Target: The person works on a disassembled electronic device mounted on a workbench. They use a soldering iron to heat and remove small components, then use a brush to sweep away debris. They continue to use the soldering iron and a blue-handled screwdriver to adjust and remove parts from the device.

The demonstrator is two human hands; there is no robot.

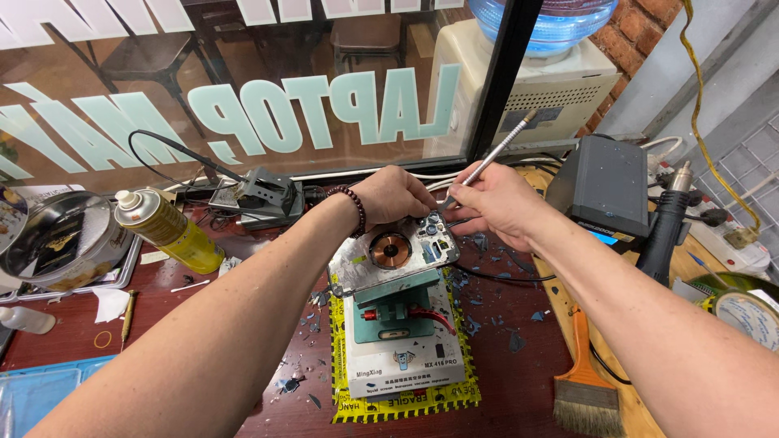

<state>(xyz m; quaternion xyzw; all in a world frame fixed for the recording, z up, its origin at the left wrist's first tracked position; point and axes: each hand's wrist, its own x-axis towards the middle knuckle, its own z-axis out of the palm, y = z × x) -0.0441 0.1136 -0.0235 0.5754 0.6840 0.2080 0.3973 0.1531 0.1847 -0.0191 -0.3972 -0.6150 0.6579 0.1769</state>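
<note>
Opened phone (pixel 395 253) lies clamped on the white fixture (pixel 403 345). Left hand (pixel 395 195) curls fingers over its top edge. Right hand (pixel 495 199) pinches a metal tool (pixel 497 152), tip at the camera corner.

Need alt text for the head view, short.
Left hand steadies an opened phone clamped on a fixture while the right hand works a thin metal tool at its top edge. Spray can at left, brush at right.
</note>
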